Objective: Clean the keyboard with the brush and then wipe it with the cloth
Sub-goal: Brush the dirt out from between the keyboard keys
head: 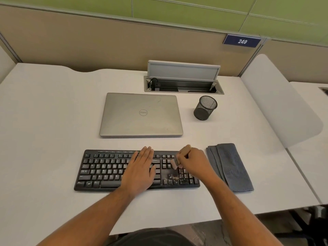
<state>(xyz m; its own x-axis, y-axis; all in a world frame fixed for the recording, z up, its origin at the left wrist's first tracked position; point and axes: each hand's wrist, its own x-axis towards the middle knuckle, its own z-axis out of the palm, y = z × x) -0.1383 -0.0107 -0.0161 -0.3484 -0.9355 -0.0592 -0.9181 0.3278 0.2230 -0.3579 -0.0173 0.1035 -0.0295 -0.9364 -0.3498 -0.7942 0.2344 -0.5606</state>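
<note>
A black keyboard (99, 170) lies on the white desk near its front edge. My left hand (142, 168) rests flat on its middle keys, fingers straight. My right hand (194, 162) grips a small brush (174, 164) with a wooden handle, and the bristles touch the keys at the keyboard's right end. Pale crumbs (174, 178) dot the number pad just below the brush. A folded grey cloth (230, 166) lies on the desk right beside the keyboard.
A shut silver laptop (141, 115) lies behind the keyboard. A black mesh pen cup (205, 108) stands to the laptop's right. An open cable hatch (183, 84) sits at the back. The desk (44, 121) ends at a white divider panel (280, 103) on the right.
</note>
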